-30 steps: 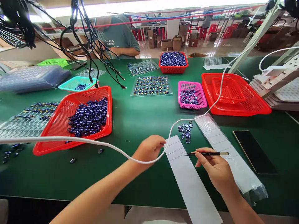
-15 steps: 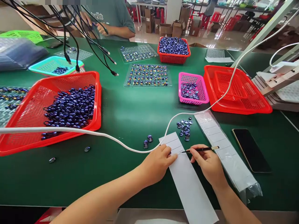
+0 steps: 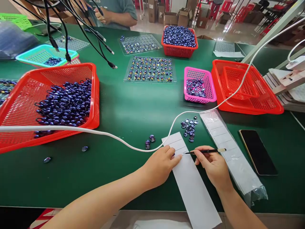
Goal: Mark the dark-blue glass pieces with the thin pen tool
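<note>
My left hand (image 3: 160, 165) rests on a white paper strip (image 3: 194, 187), its fingers curled and the thumb stretched over the paper. A bit of a small purple-blue piece (image 3: 173, 155) shows between its fingertips, mostly hidden. Thin lines cross the far part of the strip. In my right hand (image 3: 213, 167) are slim black tweezers (image 3: 206, 151) with a pale back end, held like a pen. Their point meets the strip beside my left thumb. Several shiny purple-blue pieces (image 3: 190, 129) lie just beyond the strip, and a few more (image 3: 150, 142) lie to its left.
A white cable (image 3: 124, 140) crosses in front of my hands and over the strip. A plastic-wrapped lined strip (image 3: 228, 149) and a phone (image 3: 258, 152) lie on the right. Red basket (image 3: 95, 95) with looped purple pieces, left; pink basket (image 3: 212, 84), filled tray (image 3: 150, 81) and co-worker (image 3: 121, 16) beyond.
The camera view has shifted slightly, so the background sits higher. Both hands keep nearly the same pose, with the tweezers' point still at the strip beside the left thumb.
</note>
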### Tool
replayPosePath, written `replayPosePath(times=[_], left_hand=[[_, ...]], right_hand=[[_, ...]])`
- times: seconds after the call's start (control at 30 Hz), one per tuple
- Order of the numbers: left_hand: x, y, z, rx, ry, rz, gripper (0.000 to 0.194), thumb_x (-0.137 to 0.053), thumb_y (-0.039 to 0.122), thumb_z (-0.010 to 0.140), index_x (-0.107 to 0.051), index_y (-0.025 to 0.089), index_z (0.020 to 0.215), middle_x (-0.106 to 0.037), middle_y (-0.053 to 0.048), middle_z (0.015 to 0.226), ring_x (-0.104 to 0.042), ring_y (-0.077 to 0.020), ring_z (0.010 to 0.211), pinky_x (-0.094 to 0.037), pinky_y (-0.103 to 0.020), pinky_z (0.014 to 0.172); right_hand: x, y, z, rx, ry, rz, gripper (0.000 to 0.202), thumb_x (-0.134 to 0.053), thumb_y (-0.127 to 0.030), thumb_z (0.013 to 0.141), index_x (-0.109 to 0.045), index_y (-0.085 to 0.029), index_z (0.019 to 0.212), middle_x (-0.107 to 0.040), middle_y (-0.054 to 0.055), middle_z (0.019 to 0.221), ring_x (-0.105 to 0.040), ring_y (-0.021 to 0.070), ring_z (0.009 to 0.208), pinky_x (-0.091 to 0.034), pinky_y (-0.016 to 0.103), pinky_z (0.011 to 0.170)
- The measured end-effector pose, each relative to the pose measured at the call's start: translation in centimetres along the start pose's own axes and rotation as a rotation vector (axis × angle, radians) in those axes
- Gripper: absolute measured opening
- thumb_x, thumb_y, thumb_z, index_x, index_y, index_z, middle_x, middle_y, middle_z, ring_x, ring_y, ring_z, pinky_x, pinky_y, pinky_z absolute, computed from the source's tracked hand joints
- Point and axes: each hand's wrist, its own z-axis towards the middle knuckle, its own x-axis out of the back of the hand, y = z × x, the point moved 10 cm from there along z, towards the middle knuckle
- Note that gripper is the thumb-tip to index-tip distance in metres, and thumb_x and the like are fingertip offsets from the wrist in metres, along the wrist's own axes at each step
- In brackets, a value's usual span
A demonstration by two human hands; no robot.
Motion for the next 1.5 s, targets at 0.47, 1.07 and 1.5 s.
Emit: replayPosePath(times=[0.47, 1.07, 1.5], left_hand=[[0.1, 0.1, 0.2, 0.005, -0.015, -0.007, 0.041, -0.05, 0.006, 0.087, -0.061, 0.013, 0.126, -0.058, -0.011, 0.094, -0.052, -0.0235, 0.082, -0.051, -0.037, 0.071], [1.1, -3.7, -0.7, 0.355, 0.172, -0.547, 0.03, -0.054, 0.014, 0.093, -0.065, 0.017, 0.122, -0.073, -0.011, 0.102, -0.069, -0.0225, 0.093, -0.058, -0.037, 0.084], [-0.5, -5.5, -0.5, 0.754, 0.185, -1.228, 0.009, -0.074, 0.022, 0.077, -0.074, 0.017, 0.084, -0.072, -0.003, 0.078, -0.067, -0.016, 0.074, -0.056, -0.028, 0.072]], right_hand=[[-0.2, 0.3, 0.1, 0.0, -0.021, -0.003, 0.03, -0.071, -0.047, 0.088, -0.068, -0.018, 0.097, -0.067, 0.001, 0.069, -0.063, 0.0139, 0.061, -0.052, 0.023, 0.063], [1.8, -0.6, -0.6, 0.031, 0.103, 0.172, 0.028, -0.073, -0.044, 0.087, -0.07, -0.018, 0.096, -0.068, 0.003, 0.066, -0.061, 0.0148, 0.058, -0.051, 0.026, 0.061], [0.2, -2.5, -1.8, 0.153, 0.114, 0.243, 0.02, -0.072, -0.038, 0.09, -0.07, -0.019, 0.098, -0.07, 0.004, 0.072, -0.062, 0.0155, 0.058, -0.053, 0.028, 0.058]])
